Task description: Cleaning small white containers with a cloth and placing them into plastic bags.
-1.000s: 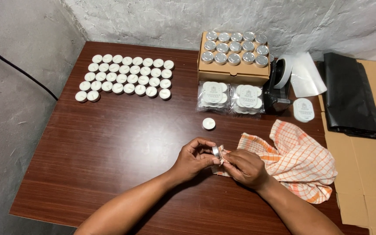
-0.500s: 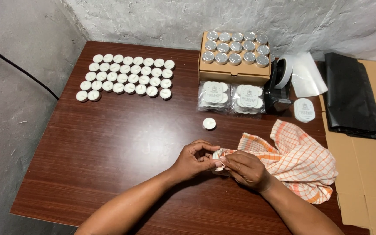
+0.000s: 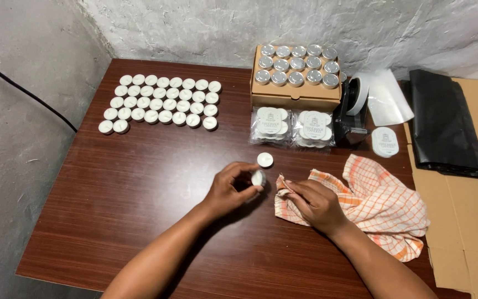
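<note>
While the left hand [image 3: 229, 188] pinches a small white tealight [image 3: 258, 178] just above the wooden table [image 3: 139, 188], the right hand [image 3: 311, 202] bunches the orange checked cloth [image 3: 377, 205] beside it, so wiping probably goes best with the candle gripped by its rim.

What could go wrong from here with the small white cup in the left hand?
1. The left hand pinches the small white cup only at its fingertips, so it might slip onto the table.
2. A loose cup sits just beyond the held one and could get knocked.
3. The right hand rests on the checked cloth; dragging it might sweep nearby pieces.
</note>
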